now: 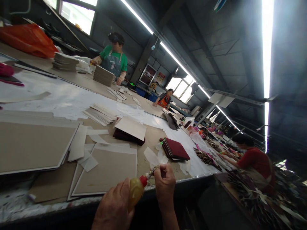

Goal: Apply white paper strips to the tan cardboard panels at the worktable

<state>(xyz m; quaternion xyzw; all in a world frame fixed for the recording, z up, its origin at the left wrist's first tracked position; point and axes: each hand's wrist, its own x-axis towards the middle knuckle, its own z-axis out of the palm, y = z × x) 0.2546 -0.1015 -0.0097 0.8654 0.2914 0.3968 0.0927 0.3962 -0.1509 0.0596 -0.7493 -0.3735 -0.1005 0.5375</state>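
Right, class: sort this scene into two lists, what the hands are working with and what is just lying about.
In hand:
yellow squeeze bottle, gripped by the left hand
its nozzle, pinched by the right hand

Lying about, all on the table:
grey boards
maroon covers
paper strips
orange bag

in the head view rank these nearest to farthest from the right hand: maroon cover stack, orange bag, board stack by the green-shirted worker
From the right hand, pinching the glue bottle nozzle:
1. maroon cover stack, just ahead, slightly right.
2. board stack, far across, towards the left.
3. orange bag, far left end.
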